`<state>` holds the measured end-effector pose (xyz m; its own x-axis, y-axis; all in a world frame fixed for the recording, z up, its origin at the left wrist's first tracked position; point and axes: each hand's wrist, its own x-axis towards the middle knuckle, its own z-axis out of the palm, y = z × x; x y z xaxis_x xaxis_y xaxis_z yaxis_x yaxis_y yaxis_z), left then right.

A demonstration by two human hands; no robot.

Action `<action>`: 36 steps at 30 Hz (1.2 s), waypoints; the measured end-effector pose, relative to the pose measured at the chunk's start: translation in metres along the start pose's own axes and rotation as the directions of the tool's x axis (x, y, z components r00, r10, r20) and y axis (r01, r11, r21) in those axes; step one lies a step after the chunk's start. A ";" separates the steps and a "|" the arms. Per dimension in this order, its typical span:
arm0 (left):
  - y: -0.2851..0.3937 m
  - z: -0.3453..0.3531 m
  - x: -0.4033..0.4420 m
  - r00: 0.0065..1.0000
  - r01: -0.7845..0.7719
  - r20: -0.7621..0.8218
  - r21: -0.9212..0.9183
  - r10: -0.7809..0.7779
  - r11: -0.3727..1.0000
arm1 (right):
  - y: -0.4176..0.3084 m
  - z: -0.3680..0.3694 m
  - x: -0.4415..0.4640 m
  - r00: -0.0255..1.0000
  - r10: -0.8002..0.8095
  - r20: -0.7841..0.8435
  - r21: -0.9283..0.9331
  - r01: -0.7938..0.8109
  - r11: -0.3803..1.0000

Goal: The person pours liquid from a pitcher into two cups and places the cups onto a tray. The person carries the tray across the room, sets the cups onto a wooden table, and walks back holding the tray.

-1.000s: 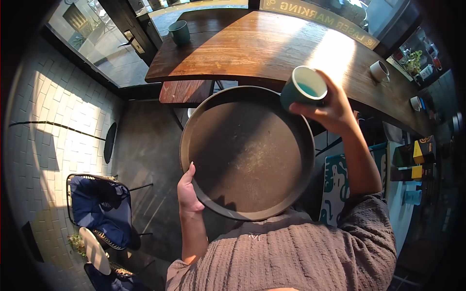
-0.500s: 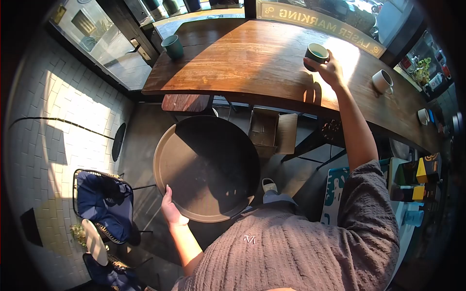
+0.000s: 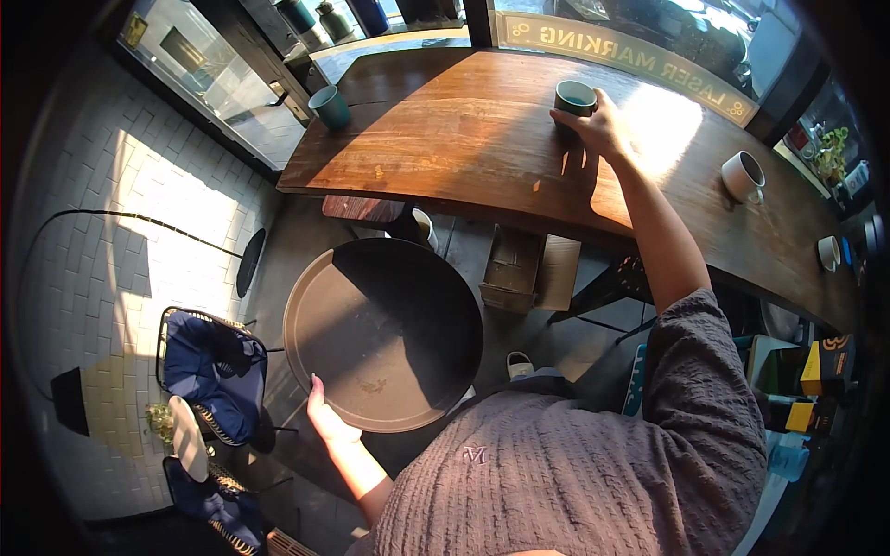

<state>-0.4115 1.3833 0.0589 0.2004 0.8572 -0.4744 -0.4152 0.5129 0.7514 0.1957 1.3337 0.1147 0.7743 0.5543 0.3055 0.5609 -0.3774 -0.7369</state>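
My left hand [image 3: 331, 417] holds the round dark tray [image 3: 385, 334] by its lower left rim, thumb on top and the other fingers hidden beneath. The tray is bare, half in shadow, below the table's front edge. Over the wooden table [image 3: 445, 130], my right hand [image 3: 598, 125] grips a green cup [image 3: 575, 98] with a pale inside. Whether the cup's base touches the wood cannot be made out. Another green mug [image 3: 329, 107] stands upright at the table's left end. A white mug [image 3: 742, 176] is on the right part of the table.
A small white cup [image 3: 828, 253] is at the table's far right. Under the table are a stool [image 3: 368, 209] and an open cardboard box [image 3: 512, 269]. Chairs with blue cushions [image 3: 213, 371] stand at the left. Boxes [image 3: 825, 366] are at the right.
My right hand has carried the green cup forward from above the tray to over the table, then slightly left. The tray has moved down and left with my left hand.
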 end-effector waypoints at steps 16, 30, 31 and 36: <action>-0.046 0.039 -0.039 0.994 -0.004 -0.111 -0.019 0.001 1.000 | -0.011 0.008 -0.004 0.999 0.015 0.033 0.007 -0.016 1.000; -0.068 -0.068 -0.113 0.921 -0.203 -0.373 -0.214 0.113 0.956 | -0.077 0.096 -0.287 0.754 -0.128 0.644 0.393 -0.182 0.901; -0.068 -0.080 -0.126 0.907 -0.230 -0.404 -0.236 0.120 0.944 | -0.061 0.119 -0.315 0.669 -0.060 0.741 0.400 -0.368 0.839; -0.088 -0.176 -0.210 0.780 -0.568 -0.426 -0.175 0.458 0.804 | -0.101 0.168 -0.424 0.635 0.112 0.764 0.458 -0.657 0.599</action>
<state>-0.5725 1.1500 0.0113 -0.4121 0.8838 -0.2217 -0.6032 -0.0823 0.7933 -0.2384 1.2619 -0.0419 0.3303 0.8768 -0.3495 -0.3071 -0.2503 -0.9182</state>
